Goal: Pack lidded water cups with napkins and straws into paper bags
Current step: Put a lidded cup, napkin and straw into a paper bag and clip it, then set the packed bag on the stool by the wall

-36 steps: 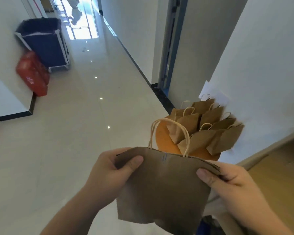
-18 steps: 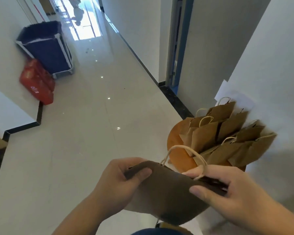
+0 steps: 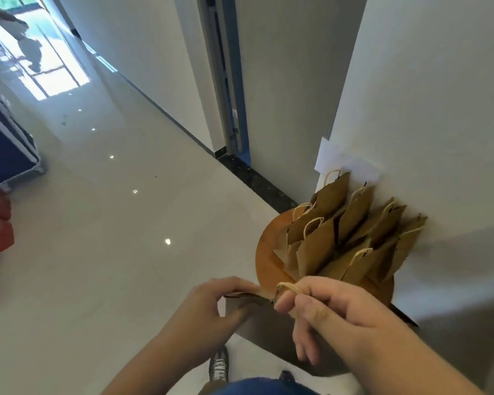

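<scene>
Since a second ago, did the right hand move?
Yes. The right hand slid left along the brown paper bag to its twine handle, toward the round orange table.

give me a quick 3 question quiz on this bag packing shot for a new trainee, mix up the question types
1. True or false: the left hand and the right hand both hold the same paper bag.
2. Where do the spare bags stand? A: on the floor. B: on the round orange tabletop. C: in a blue cart.
3. Fill in: the right hand's fingers curl round the bag's twine ____.

Key: 1 true; 2 B; 3 handle.
</scene>
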Motion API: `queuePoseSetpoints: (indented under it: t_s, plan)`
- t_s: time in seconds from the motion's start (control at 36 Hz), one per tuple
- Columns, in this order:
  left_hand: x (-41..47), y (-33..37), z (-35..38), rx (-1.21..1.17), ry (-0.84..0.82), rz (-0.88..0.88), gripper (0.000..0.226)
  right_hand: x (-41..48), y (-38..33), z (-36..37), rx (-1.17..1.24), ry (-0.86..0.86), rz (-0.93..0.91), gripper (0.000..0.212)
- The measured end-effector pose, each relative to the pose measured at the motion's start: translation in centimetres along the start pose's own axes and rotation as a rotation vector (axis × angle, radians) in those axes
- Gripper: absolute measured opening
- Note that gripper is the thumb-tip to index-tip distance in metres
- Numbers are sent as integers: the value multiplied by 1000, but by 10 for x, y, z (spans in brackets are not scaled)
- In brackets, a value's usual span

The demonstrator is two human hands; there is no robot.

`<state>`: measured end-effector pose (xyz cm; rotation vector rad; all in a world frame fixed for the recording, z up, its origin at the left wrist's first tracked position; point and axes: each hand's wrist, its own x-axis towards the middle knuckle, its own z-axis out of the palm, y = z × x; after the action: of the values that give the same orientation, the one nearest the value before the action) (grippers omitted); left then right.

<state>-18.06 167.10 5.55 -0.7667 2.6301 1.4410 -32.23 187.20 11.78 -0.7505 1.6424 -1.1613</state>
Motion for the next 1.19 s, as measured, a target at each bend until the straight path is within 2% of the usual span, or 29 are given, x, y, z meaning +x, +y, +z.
queuePoseSetpoints:
  t_s: [0.11, 0.25, 0.31, 0.36, 0.5, 0.56, 0.67, 0.75, 0.86, 1.03, 1.19]
  plan:
    - [56, -12, -7, 99, -68, 59, 30, 19, -6, -5, 46, 52, 53, 19]
    - [127, -14, -19, 64, -206, 194, 25, 14, -4, 1, 231, 513, 147, 21]
    - [150, -13, -25, 27, -253, 238, 36, 10, -3, 4, 313, 733, 200, 21]
    - [171, -11, -29, 17, -290, 305, 39, 6, -1, 5, 294, 959, 271, 22]
    - [210, 15, -25, -41, -427, 415, 42, 12, 14, 7, 323, 1291, 369, 18]
    - [218, 27, -18, -53, -462, 472, 46, 21, 22, 6, 324, 1372, 403, 18]
    - [224, 44, -1, -66, -519, 527, 49, 37, 40, -3, 310, 1387, 535, 38]
    - [227, 47, 11, -36, -564, 545, 47, 42, 60, -15, 310, 1448, 569, 41]
    - [239, 46, 23, 5, -593, 516, 48, 46, 85, -35, 306, 1495, 568, 36]
    - [263, 56, 39, 86, -544, 478, 47, 70, 135, -73, 338, 1434, 619, 27]
    - [290, 69, 65, 144, -527, 411, 40, 102, 199, -111, 411, 1268, 597, 2]
